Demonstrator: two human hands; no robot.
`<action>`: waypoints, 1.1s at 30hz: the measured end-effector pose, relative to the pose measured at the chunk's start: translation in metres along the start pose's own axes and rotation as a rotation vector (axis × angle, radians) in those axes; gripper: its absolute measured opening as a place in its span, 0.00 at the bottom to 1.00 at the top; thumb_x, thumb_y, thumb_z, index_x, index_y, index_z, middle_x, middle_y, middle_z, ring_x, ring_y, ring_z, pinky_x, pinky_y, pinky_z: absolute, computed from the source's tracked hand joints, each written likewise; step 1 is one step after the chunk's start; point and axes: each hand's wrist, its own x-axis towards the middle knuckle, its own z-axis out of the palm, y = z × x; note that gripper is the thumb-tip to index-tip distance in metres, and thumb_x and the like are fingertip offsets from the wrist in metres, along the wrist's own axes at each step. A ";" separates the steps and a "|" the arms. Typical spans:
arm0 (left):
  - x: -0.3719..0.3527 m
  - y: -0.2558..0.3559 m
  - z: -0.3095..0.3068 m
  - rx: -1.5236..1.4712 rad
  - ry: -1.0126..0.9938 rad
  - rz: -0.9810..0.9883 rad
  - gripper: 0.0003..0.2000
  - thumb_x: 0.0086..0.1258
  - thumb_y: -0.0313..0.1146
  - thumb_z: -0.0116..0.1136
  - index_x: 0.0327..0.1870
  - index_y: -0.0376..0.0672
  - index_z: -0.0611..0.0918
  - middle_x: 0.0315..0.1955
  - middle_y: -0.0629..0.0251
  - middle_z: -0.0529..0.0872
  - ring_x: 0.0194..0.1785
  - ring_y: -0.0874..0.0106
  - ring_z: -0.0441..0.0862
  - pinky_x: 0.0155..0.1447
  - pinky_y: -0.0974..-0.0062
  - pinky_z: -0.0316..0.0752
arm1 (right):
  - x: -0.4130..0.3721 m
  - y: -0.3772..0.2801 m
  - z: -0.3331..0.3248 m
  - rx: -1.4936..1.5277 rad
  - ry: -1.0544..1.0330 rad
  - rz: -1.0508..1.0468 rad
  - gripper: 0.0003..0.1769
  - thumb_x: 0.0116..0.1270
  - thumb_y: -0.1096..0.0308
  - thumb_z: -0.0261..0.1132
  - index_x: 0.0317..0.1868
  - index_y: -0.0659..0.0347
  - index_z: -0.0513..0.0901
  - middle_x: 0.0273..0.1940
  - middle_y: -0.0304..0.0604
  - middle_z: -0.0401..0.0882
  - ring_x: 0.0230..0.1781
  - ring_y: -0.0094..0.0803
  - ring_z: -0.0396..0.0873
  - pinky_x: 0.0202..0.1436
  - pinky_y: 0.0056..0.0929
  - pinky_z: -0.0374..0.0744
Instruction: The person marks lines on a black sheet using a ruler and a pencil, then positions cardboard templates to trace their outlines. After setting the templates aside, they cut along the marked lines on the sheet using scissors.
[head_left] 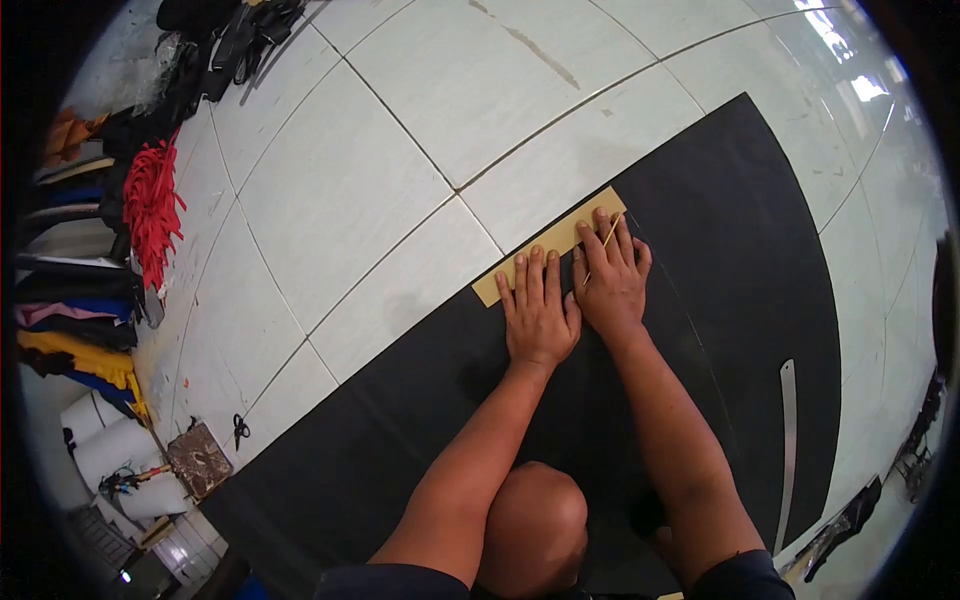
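A tan cardboard strip (564, 234) lies along the far edge of a large black sheet (750, 240) spread over the floor. My left hand (540, 318) presses flat on the strip's left half, fingers stretched out and holding nothing. Close beside it, my right hand (612, 285) rests its fingertips on the right half. A thin yellowish stick (609, 235) is tucked between the fingers of that hand, slanting across them. Faint pale lines run over the black sheet to the right of my right forearm.
A steel ruler (788, 440) lies on the sheet at the right. Small black scissors (241, 431) rest on the white tiles near a brown block (200, 460). Red strips (152, 210) and folded fabrics are piled at the left. My bent knee (535, 520) is between my forearms.
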 end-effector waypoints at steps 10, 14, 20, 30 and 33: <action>-0.001 -0.001 0.000 -0.010 0.002 0.004 0.30 0.75 0.43 0.49 0.76 0.39 0.68 0.75 0.49 0.65 0.81 0.49 0.56 0.82 0.41 0.42 | -0.001 0.002 0.002 0.013 0.021 0.010 0.22 0.70 0.60 0.64 0.63 0.52 0.81 0.71 0.47 0.75 0.74 0.45 0.70 0.71 0.50 0.63; 0.000 -0.002 0.002 -0.001 0.007 -0.003 0.29 0.75 0.42 0.50 0.75 0.38 0.69 0.75 0.49 0.65 0.81 0.49 0.56 0.82 0.41 0.43 | -0.003 0.003 0.005 0.049 0.010 0.021 0.23 0.70 0.59 0.64 0.64 0.53 0.80 0.73 0.46 0.73 0.75 0.45 0.68 0.73 0.50 0.62; -0.001 0.000 0.001 0.050 0.018 0.030 0.29 0.76 0.41 0.49 0.76 0.40 0.67 0.76 0.50 0.63 0.81 0.49 0.55 0.82 0.41 0.44 | -0.003 0.004 0.000 0.057 0.032 0.019 0.21 0.71 0.59 0.64 0.63 0.52 0.81 0.71 0.44 0.74 0.74 0.41 0.69 0.72 0.48 0.62; 0.000 0.002 0.002 0.059 0.018 0.042 0.29 0.75 0.42 0.49 0.76 0.39 0.67 0.75 0.49 0.65 0.81 0.46 0.56 0.81 0.40 0.45 | -0.004 0.005 -0.001 0.115 0.013 0.045 0.22 0.71 0.61 0.63 0.63 0.54 0.81 0.73 0.46 0.72 0.75 0.41 0.67 0.74 0.48 0.61; 0.001 0.001 0.004 0.047 0.010 0.037 0.30 0.74 0.42 0.52 0.75 0.39 0.68 0.74 0.49 0.66 0.80 0.47 0.57 0.81 0.40 0.45 | -0.003 0.013 -0.003 0.191 0.024 0.014 0.22 0.67 0.65 0.65 0.62 0.55 0.80 0.71 0.49 0.73 0.73 0.43 0.69 0.72 0.48 0.62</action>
